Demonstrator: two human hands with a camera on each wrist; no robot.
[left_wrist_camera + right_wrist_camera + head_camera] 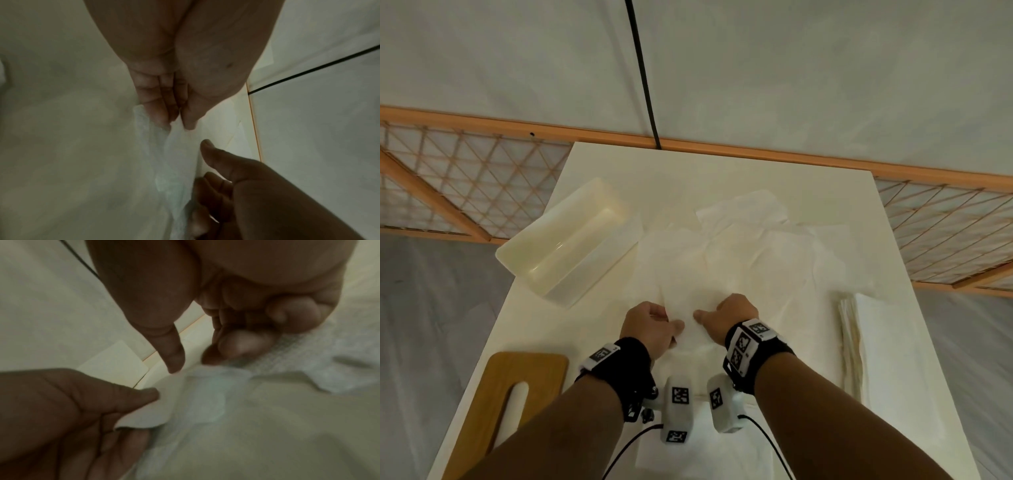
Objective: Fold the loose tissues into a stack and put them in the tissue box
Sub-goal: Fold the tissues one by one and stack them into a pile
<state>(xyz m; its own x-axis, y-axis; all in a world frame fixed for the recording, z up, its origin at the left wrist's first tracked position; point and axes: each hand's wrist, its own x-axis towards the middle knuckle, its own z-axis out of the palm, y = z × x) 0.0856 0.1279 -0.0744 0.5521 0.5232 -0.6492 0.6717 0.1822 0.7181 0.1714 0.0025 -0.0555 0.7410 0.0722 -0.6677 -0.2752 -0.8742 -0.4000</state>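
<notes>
White loose tissues (pixel 739 253) are lying spread just right of the tissue box (pixel 566 240). Left hand (pixel 650 329) and right hand (pixel 732 318) are pinching one sheet's near edge, folding; next, aligning edges.

The head view was evenly, softly lit, its edges curved by the wide lens; both wrist views were dim, grainy and blurred.
</notes>
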